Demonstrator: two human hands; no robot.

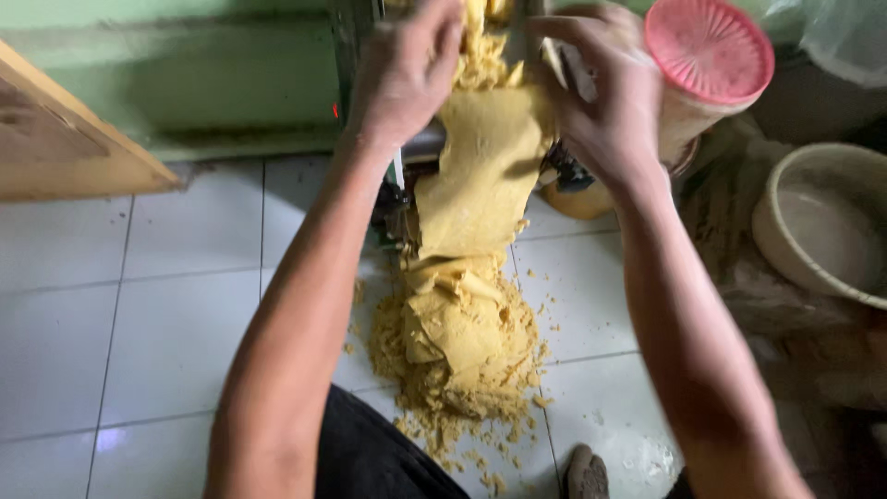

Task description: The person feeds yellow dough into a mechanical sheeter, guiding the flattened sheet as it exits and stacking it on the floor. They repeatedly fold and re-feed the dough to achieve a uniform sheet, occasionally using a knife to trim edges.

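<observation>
Few packages, no labels, signs or screens to be seen. Top right: a round container (688,111) with a pink ribbed lid (709,48), tilted toward the camera, pale cloudy body below the lid, partly hidden behind the right hand (605,102). Far top right corner: a bit of clear, crumpled plastic bag (841,37), greyish, cut off by the frame edge. Right edge, lower than the container and apart from it: a round cream-coloured tub or basin (822,231), open at the top, pale inside, standing on the floor among brownish wrappings too blurred to tell apart.
</observation>
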